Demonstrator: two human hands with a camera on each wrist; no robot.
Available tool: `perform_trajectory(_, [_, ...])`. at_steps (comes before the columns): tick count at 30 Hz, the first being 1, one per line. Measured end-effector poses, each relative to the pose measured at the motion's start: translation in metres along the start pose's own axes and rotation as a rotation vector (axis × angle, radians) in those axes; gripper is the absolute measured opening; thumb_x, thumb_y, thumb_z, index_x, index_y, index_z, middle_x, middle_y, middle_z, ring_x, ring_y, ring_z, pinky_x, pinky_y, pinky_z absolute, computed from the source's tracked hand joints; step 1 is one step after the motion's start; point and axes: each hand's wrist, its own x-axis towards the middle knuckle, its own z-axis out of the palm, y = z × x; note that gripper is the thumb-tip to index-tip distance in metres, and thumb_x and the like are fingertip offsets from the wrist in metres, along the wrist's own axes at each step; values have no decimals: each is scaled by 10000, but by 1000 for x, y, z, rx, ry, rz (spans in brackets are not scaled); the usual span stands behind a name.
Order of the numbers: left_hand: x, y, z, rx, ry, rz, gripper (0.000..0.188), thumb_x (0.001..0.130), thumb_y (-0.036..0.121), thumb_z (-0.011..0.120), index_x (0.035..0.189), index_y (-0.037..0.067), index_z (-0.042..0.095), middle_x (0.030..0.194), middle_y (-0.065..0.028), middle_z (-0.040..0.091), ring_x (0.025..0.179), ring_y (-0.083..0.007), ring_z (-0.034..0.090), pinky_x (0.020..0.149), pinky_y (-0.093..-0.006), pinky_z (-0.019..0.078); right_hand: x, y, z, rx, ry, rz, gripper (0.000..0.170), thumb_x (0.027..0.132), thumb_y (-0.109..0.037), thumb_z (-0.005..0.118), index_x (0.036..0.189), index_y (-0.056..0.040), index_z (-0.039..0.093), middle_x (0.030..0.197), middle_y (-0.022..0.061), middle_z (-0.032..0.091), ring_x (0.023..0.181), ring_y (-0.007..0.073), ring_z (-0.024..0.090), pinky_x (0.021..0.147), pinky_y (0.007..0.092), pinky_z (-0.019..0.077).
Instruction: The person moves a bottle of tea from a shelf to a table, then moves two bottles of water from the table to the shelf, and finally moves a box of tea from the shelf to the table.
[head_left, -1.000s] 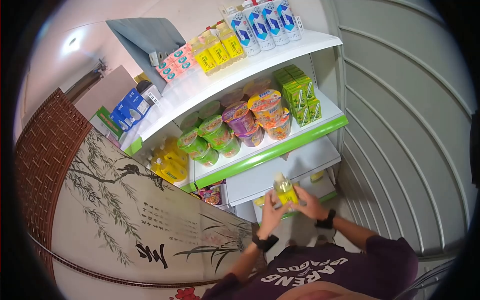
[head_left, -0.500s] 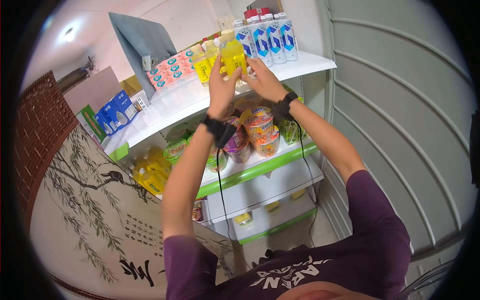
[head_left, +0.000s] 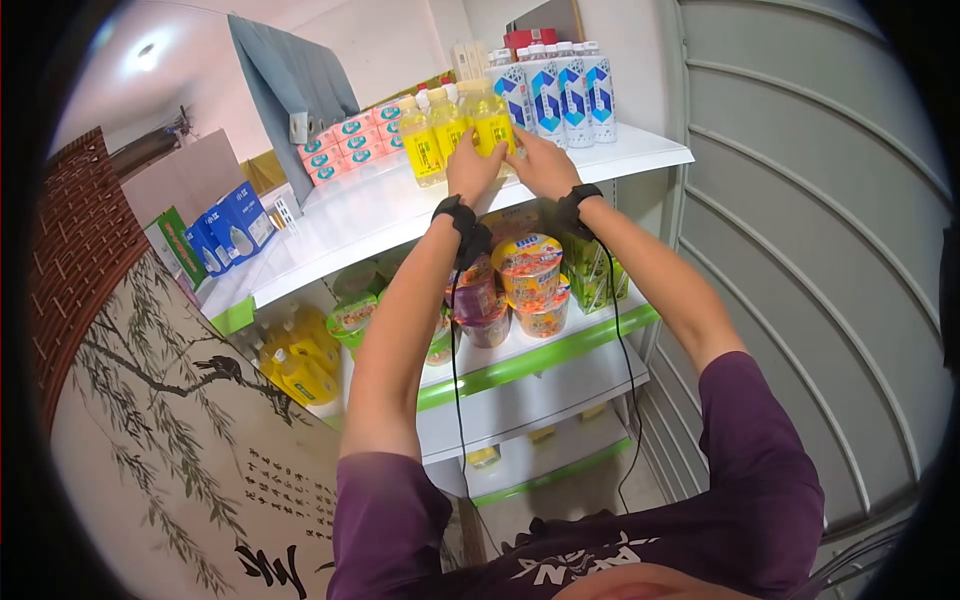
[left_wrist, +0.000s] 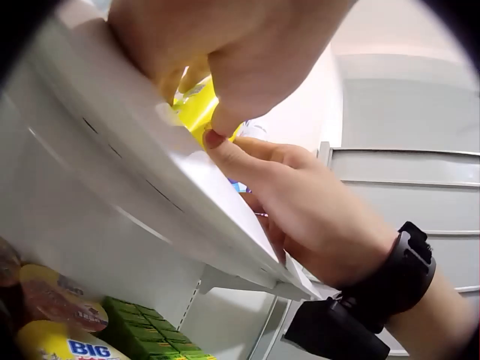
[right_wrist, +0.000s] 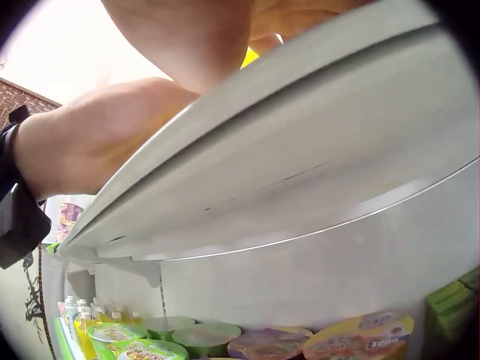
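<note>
On the top shelf (head_left: pixel 330 220), a drink bottle with a yellow label (head_left: pixel 494 124) stands at the right end of a row of like bottles (head_left: pixel 424 150). My left hand (head_left: pixel 475 168) holds it from the left and my right hand (head_left: pixel 543 165) from the right, both low on the bottle. In the left wrist view the right thumb (left_wrist: pixel 217 141) lies against the yellow label (left_wrist: pixel 196 109), close over the shelf edge. The right wrist view shows mostly the shelf's underside, with the bottle nearly hidden behind the hands.
White bottles with blue patterns (head_left: pixel 545 100) stand close right of the yellow row. Pink boxes (head_left: pixel 350 145) are stacked on its left. Below sit instant noodle tubs (head_left: pixel 528 270), green drink cartons (head_left: pixel 597 280) and yellow jugs (head_left: pixel 300 375). A ribbed grey wall (head_left: pixel 790 220) bounds the right side.
Both hands raised the yellow-labelled bottle from in front of the body to the top shelf. Since half a second ago it has come down level with the row.
</note>
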Motion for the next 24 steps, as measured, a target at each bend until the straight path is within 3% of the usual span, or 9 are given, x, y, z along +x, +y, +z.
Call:
perform_trajectory(3, [10, -12, 5, 38, -68, -11, 833, 831, 441, 792, 1445, -52, 522, 1256, -290, 690, 1161, -417, 684, 1006, -454, 534, 3, -4, -5, -9, -69, 63, 491, 984, -308, 627, 1426, -113, 535, 1168, 226, 717, 1066, 453, 671, 916, 544, 534])
perform_trajectory(7, [15, -36, 20, -25, -60, 25, 807, 837, 392, 800, 1445, -58, 519, 1276, -288, 680, 1185, -413, 670, 1005, -457, 532, 5, -4, -6, -73, -167, 152, 486, 984, -377, 614, 1421, -172, 555, 1161, 218, 725, 1065, 444, 676, 905, 548, 535])
perform_trajectory(16, [29, -62, 29, -60, -118, 23, 842, 847, 401, 788, 1471, -74, 482, 1324, -298, 653, 1234, -424, 641, 1040, -445, 515, 5, -12, -9, -141, -212, 156, 518, 967, -348, 626, 1443, -158, 546, 1201, 197, 721, 1103, 413, 676, 927, 520, 544])
perform_trajectory(17, [30, -66, 30, -72, -124, 33, 840, 850, 396, 787, 1472, -76, 477, 1326, -296, 652, 1234, -426, 640, 1042, -446, 513, -1, -12, -7, -93, -113, 99, 541, 964, -354, 642, 1464, -177, 539, 1194, 185, 722, 1091, 385, 685, 918, 495, 546])
perform_trajectory(19, [20, -50, 24, -99, -105, 56, 735, 874, 328, 767, 1438, -59, 499, 1307, -267, 650, 1211, -406, 638, 1037, -438, 508, -12, -5, 0, -3, 93, -14, 590, 958, -366, 675, 1508, -215, 526, 1179, 160, 724, 1066, 330, 704, 900, 446, 551])
perform_trajectory(22, [-31, 12, -4, -232, 169, 171, 581, 909, 225, 737, 1386, -35, 531, 1277, -225, 647, 1178, -375, 636, 1029, -428, 502, -61, -1, -3, 312, 247, -225, 554, 950, -223, 716, 1473, -129, 559, 1380, 145, 634, 1247, 264, 623, 990, 414, 517])
perform_trajectory(24, [-98, 59, -32, -360, 202, 190, 484, 932, 157, 717, 1352, -18, 553, 1258, -197, 645, 1156, -354, 634, 1024, -420, 497, -137, -22, -29, 369, 152, -208, 512, 947, -124, 717, 1435, -57, 578, 1450, 143, 586, 1343, 242, 549, 1057, 386, 484])
